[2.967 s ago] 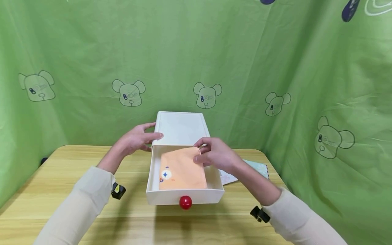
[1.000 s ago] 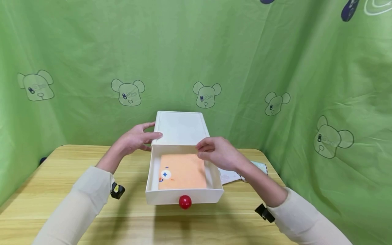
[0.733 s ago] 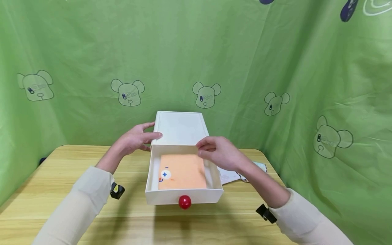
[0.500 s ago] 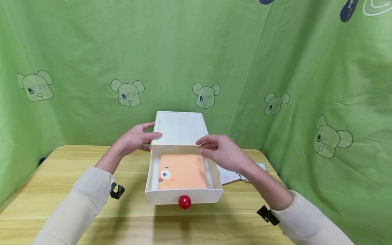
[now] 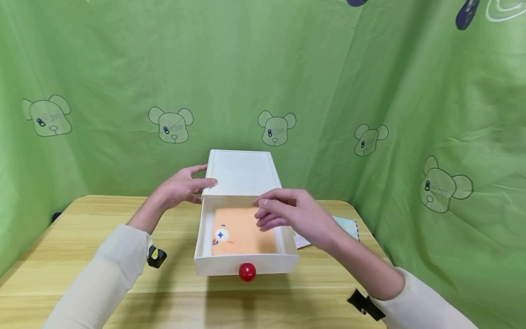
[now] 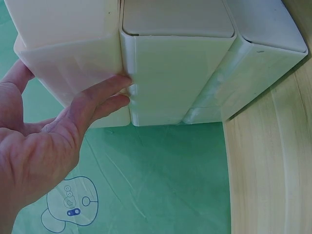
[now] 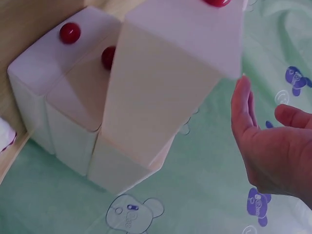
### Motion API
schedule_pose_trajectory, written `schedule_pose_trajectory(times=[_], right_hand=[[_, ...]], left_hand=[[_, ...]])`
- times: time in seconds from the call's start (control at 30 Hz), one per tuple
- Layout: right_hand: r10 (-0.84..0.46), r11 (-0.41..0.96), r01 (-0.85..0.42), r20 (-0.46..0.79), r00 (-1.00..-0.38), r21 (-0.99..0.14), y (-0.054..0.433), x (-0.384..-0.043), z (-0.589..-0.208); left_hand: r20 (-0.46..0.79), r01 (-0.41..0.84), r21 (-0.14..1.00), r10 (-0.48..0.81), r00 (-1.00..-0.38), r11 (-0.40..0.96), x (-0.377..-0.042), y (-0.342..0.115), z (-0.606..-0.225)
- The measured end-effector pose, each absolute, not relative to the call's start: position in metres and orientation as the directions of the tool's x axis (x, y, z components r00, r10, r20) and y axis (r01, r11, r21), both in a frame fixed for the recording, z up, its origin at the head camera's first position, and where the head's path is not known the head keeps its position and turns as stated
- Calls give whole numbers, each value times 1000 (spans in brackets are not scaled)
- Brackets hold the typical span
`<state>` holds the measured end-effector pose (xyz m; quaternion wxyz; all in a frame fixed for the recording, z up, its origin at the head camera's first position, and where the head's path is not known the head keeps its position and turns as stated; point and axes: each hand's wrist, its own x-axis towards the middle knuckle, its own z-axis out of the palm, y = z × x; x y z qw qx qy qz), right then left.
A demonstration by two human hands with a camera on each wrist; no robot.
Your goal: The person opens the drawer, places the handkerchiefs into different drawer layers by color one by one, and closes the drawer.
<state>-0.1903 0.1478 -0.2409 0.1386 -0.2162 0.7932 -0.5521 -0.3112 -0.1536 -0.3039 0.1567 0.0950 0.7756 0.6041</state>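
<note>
A white drawer cabinet [image 5: 242, 170] stands on the table with its top drawer [image 5: 267, 266] pulled out, a red ball knob [image 5: 247, 272] on its front. Inside lies a folded orange cloth [image 5: 242, 235] with a small embroidered face. My left hand [image 5: 178, 188] rests against the cabinet's left side, thumb on the top edge and fingers spread along the side. Over the right part of the drawer hovers my right hand [image 5: 306, 217], fingers loosely bent and holding nothing; it covers the cloth's upper right corner. The right wrist view shows the right hand [image 7: 275, 151] beside the drawer.
Patterned cloths [image 5: 348, 226] lie on the wooden table [image 5: 172, 292] right of the cabinet, partly behind my right forearm. Two closed drawers sit under the top one, with a red knob [image 7: 69, 33] on the lowest. A green curtain [image 5: 230, 68] encloses the back and sides.
My right hand has let go of the orange cloth's corner, which now lies flat in the drawer. Lately that hand has turned and its fingers have loosened. The left hand stays put.
</note>
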Motion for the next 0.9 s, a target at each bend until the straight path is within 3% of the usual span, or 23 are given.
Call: schedule_pose_trajectory(times=[0.47, 0.77, 0.9], right_hand=[[-730, 281, -7, -209, -650, -960, 145, -152, -250], [-707, 423, 128, -415, -573, -897, 149, -142, -269], [-666, 488, 156, -482, -569, -859, 150, -138, -276]], left_hand=[[-133, -48, 966, 330, -935, 252, -311, -153, -304], [-135, -50, 965, 326, -936, 256, -311, -154, -304], [-135, -50, 966, 330, -934, 253, -311, -153, -304]])
